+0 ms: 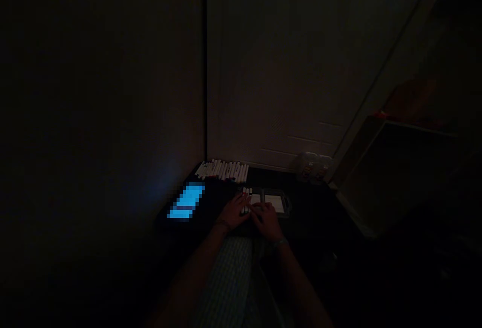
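Observation:
The scene is very dark. On a black tabletop (312, 205) lies an open clear plastic case (288, 206) with white panels inside. Several white markers (246, 192) stand side by side in its left half. My left hand (233, 212) lies over these markers from the left, fingers stretched out and touching them. From the right, my right hand (268, 219) reaches across the case, its fingers apart and their tips at the markers beside the left fingers. The fingertips overlap the markers, so small details are hidden.
A row of white markers (225, 170) lies at the back left, against the wall. A lit blue screen (187, 201), pixelated, lies left of my hands. Clear plastic packages (314, 167) stand at the back right. A box-like panel (399, 177) rises on the right.

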Tool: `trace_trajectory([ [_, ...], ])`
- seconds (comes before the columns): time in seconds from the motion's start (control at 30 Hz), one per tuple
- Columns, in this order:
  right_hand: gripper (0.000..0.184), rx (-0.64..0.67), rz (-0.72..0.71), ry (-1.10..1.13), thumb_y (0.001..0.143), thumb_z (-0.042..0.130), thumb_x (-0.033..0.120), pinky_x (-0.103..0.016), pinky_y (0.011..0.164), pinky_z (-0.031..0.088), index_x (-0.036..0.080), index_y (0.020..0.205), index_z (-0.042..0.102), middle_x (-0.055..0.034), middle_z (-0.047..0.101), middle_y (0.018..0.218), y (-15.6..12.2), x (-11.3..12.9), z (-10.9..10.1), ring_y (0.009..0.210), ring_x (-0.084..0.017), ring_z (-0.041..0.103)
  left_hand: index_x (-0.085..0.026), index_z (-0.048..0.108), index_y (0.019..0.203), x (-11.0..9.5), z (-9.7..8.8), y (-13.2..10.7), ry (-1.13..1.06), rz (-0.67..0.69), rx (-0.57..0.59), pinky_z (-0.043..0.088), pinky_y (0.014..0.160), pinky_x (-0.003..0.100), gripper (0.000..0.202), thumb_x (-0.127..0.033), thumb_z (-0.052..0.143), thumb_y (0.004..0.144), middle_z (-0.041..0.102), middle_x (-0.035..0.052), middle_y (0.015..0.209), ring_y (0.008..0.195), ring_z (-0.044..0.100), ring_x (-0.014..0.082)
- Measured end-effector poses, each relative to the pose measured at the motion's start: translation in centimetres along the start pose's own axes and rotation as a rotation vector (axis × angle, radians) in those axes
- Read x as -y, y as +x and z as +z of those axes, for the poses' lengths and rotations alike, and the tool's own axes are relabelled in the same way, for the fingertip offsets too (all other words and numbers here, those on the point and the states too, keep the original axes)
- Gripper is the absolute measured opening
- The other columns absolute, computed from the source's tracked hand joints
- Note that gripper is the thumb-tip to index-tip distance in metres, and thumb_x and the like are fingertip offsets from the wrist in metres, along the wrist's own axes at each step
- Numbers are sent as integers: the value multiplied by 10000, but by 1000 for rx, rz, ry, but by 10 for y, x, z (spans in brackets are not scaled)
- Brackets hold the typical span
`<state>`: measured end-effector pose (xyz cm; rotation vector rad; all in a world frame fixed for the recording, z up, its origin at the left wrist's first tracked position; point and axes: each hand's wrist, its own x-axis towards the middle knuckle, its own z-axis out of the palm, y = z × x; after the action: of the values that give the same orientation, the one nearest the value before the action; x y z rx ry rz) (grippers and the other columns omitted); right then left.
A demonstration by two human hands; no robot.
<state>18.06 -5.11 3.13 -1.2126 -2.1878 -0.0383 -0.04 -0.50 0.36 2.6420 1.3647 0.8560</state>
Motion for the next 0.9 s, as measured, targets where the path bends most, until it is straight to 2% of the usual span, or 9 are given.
trace_trajectory([
  [0.47, 370, -13, -18, -41, 899, 408, 286, -364, 875, 351, 363, 1259, 445, -9, 556, 1113, 1, 0, 3, 997, -193, 453, -274, 325, 1338, -1, -2, -2, 22, -25, 16, 263, 1072, 395, 589, -466, 481, 803, 337, 7, 1407, 1308, 245, 205],
  [0.67, 343, -2, -4, -55, 896, 410, 292, -354, 851, 362, 342, 1226, 491, -24, 562, 1110, 1, -1, 2, 984, -190, 461, -284, 323, 1338, -2, -3, -1, 9, -37, 19, 268, 1067, 403, 597, -510, 462, 804, 335, 9, 1408, 1312, 237, 207],
  [0.9, 332, 2, 13, -50, 899, 403, 275, -357, 895, 330, 336, 1207, 510, -15, 564, 1110, 1, 3, -2, 1010, -183, 450, -291, 325, 1336, -4, -4, -1, 1, -26, -2, 287, 1053, 395, 574, -513, 435, 819, 338, 7, 1406, 1306, 248, 201],
])
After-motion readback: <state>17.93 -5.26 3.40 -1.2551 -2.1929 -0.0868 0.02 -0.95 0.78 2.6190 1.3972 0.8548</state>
